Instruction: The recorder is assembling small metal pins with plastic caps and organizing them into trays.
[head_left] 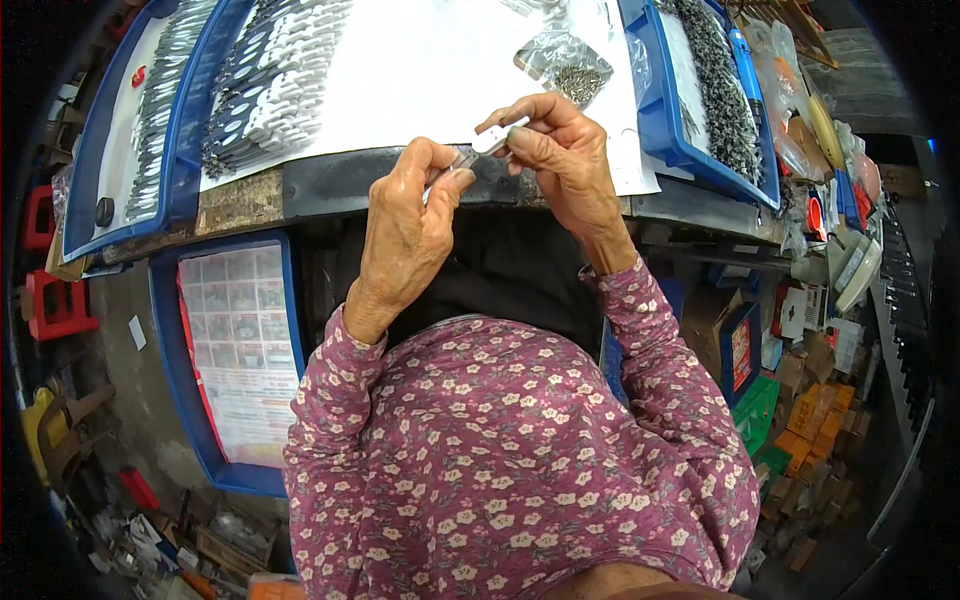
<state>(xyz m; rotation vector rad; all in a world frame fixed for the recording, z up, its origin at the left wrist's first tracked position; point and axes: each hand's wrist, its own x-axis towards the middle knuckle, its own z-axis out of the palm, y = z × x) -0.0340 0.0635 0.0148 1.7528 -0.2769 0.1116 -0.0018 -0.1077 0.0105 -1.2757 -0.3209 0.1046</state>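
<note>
- Right now the right hand point(565, 150) pinches a small white plastic piece point(497, 136) at twelve o'clock, above the bench edge.
- Left hand point(410, 215) grips a thin clear metal-tipped part point(460, 160); I'd bring both together slowly, keeping them aligned.

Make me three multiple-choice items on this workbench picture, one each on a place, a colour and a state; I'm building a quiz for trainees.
1. Where does the clear bag of small metal parts lie?
A. on the white sheet
B. on the floor
C. in the person's lap

2. What colour are the trays on the bench?
A. red
B. blue
C. green

3. What is the right hand doing?
A. resting flat and empty
B. pinching a small white piece
C. hanging below the bench

Answers:
1 A, the bag sits on the sheet beyond the hands.
2 B, their rims are blue.
3 B, the fingertips grip the piece beside the left hand.
</note>
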